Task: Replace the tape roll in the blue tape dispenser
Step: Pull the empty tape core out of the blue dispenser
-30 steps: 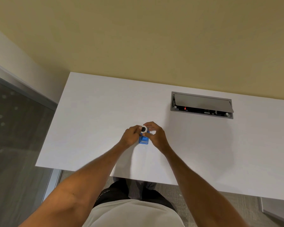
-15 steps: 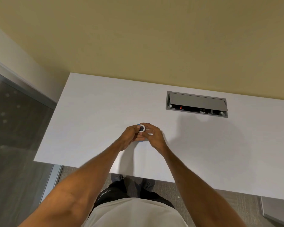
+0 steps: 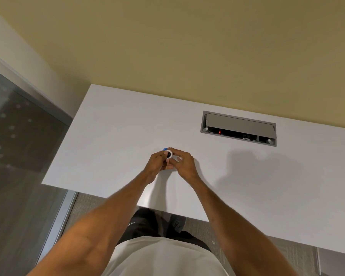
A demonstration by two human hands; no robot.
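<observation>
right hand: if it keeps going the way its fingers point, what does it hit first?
The right hand points left, so probably the tape roll at its fingertips, then the left hand. Contact may already exist; depth unclear.

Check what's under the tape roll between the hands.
Only a sliver of the blue dispenser shows at the far-left edge of the tape roll. The left hand and right hand cover the rest, so whether the roll is seated can't be seen.

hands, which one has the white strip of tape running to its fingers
The right hand: a white tape strip runs from the small white tape roll to its fingers. The left hand only steadies the roll.
</observation>
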